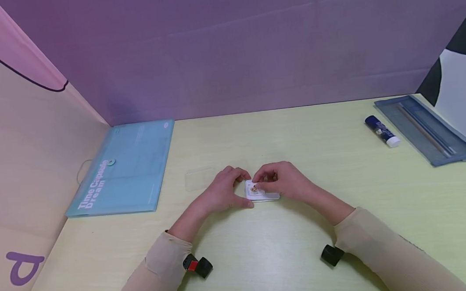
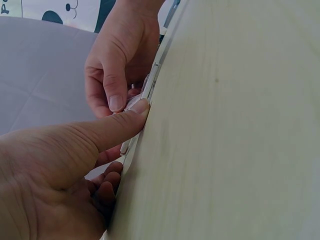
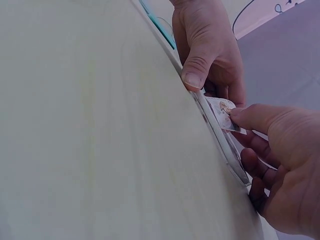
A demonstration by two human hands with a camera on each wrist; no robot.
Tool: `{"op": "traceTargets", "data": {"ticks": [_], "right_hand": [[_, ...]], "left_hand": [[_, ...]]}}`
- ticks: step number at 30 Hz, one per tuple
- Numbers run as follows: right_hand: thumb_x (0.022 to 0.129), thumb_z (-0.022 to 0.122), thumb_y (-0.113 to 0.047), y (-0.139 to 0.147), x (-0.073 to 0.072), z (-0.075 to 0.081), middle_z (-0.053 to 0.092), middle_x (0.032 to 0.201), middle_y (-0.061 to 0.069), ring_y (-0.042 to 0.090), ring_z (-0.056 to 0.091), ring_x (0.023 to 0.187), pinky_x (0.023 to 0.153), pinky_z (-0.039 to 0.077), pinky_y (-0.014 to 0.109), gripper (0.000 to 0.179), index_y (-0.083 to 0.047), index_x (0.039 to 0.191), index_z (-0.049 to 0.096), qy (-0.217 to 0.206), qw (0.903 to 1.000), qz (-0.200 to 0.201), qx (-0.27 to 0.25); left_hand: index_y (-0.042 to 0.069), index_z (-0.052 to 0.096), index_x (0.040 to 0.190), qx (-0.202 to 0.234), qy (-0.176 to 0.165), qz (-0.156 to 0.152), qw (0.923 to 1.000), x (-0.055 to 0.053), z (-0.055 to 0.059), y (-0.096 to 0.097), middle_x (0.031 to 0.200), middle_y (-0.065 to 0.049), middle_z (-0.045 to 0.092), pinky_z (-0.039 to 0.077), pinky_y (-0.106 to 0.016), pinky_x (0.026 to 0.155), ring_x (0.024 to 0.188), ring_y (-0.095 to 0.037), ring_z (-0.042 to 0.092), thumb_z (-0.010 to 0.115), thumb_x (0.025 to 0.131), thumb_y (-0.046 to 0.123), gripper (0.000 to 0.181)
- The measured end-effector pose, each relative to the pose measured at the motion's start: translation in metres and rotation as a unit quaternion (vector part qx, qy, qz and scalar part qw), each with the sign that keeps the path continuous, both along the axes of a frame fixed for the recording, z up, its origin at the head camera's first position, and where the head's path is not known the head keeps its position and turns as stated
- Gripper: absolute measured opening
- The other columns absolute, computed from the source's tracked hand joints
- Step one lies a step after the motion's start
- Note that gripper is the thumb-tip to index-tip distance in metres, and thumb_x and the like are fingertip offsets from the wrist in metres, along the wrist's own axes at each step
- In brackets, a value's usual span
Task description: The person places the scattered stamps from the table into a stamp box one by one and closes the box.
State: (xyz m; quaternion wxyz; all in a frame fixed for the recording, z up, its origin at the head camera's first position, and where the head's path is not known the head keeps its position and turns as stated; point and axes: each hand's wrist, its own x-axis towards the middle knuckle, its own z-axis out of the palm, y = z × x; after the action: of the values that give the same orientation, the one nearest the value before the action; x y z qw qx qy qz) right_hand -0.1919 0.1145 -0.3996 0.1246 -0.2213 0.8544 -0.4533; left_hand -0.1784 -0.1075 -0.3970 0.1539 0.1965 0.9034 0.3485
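At mid-table, our left hand point(image 1: 219, 192) steadies the clear card case point(image 1: 262, 193) with thumb and curled fingers — our right hand point(image 1: 282, 181) pinches a small picture card point(image 3: 226, 116) at its top edge

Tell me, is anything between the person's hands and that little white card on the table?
Nothing visible: the left hand and the right hand both already touch the small white card, fingers on it.

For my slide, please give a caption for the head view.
Both hands hold a small white picture card on a pale green table.
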Motion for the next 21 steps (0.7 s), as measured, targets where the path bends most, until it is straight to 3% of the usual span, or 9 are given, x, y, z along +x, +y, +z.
{"op": "traceTargets", "data": {"ticks": [21], "right_hand": [[0.089, 0.078, -0.01, 0.0025, -0.0018, -0.0043, 0.064, 0.095, -0.003, 0.021, 0.054, 0.079, 0.069, 0.045, 0.031, 0.013, -0.017, 0.1, 0.077, 0.046, 0.9989, -0.004, -0.011]], "left_hand": [[0.016, 0.059, 0.125, 0.001, 0.006, -0.006, 1.0, 0.0001, 0.0002, -0.0007, 0.114, -0.002, 0.05, 0.043, -0.035, 0.092, 0.107, -0.02, 0.046, 0.091, 0.076, 0.026, 0.059]]}}
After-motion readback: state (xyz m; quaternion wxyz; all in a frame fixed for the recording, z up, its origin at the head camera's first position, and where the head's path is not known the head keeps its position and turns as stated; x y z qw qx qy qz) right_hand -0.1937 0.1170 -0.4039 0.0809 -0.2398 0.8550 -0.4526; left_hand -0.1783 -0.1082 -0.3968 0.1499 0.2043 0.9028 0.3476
